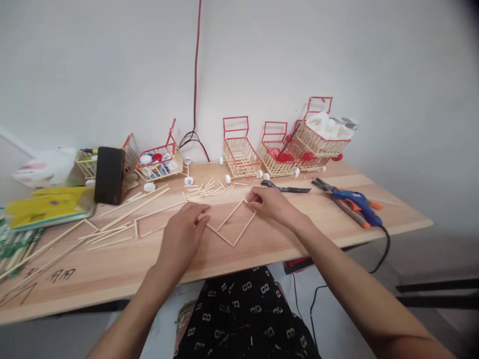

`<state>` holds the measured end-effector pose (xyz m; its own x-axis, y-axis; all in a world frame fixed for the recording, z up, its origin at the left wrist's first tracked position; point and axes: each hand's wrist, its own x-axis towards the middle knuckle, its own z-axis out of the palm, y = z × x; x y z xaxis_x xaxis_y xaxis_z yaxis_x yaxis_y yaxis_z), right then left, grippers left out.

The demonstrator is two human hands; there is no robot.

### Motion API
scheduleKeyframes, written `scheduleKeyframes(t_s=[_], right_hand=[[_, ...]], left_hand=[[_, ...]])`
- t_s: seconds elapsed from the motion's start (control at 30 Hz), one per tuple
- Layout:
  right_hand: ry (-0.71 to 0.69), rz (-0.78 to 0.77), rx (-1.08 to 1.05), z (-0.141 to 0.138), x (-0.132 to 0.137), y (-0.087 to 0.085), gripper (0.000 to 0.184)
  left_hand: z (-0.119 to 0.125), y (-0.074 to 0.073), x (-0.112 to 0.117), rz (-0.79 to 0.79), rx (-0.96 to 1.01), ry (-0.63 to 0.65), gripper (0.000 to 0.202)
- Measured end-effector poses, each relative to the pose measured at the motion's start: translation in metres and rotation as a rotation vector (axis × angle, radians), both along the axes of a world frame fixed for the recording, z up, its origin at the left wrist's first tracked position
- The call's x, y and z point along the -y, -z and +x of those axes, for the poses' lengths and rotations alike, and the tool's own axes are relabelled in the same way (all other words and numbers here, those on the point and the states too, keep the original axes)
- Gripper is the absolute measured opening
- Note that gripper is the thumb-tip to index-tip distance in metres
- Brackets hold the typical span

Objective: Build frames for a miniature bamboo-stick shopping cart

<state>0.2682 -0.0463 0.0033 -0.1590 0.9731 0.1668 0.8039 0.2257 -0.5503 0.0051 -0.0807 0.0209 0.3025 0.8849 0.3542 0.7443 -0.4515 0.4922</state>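
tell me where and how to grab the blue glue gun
I'd grip the glue gun by the blue corded end, likely its handle, right hand coming from the near right. That end angles toward the near edge of the table, its cord trailing off, while the pliers lie close along the gun's left side.

so you've got a plain whitish wall (142, 65) behind your wooden table (123, 269), pale grey floor (329, 329) underneath, and soft even light
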Motion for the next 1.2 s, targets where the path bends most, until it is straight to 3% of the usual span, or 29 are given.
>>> scheduleKeyframes(t_s=[0.1, 0.23, 0.47, 0.67, 0.9, 1.07, 1.2], right_hand=[[-0.018, 0.030, 0.118, 0.000, -0.001, -0.003, 0.003], [-0.018, 0.079, 0.190, -0.001, -0.002, -0.004, 0.004], [0.009, 0.110, -0.113, 0.006, -0.008, 0.002, 0.005], [0.033, 0.083, -0.400, 0.009, -0.009, 0.012, 0.011], [0.031, -0.080, -0.604, 0.000, -0.009, 0.007, 0.020], [0.047, 0.100, -0.484, -0.011, -0.004, 0.003, 0.013], [0.064, 0.177, -0.529, -0.021, 0.000, 0.003, 0.012]], left_hand=[[0.028, -0.003, -0.016, -0.026, -0.038, 0.145, 0.020], [0.055, 0.003, -0.037, -0.016, -0.142, 0.221, 0.016], [0.082, 0.016, -0.047, 0.008, -0.372, 0.223, 0.015], [0.078, 0.013, -0.054, -0.015, -0.362, 0.210, 0.014], [0.060, 0.010, -0.069, 0.010, -0.098, 0.280, 0.017], [0.057, 0.003, -0.068, -0.093, -0.028, 0.221, 0.017], [0.058, -0.001, -0.064, -0.067, 0.006, 0.207, 0.021]])
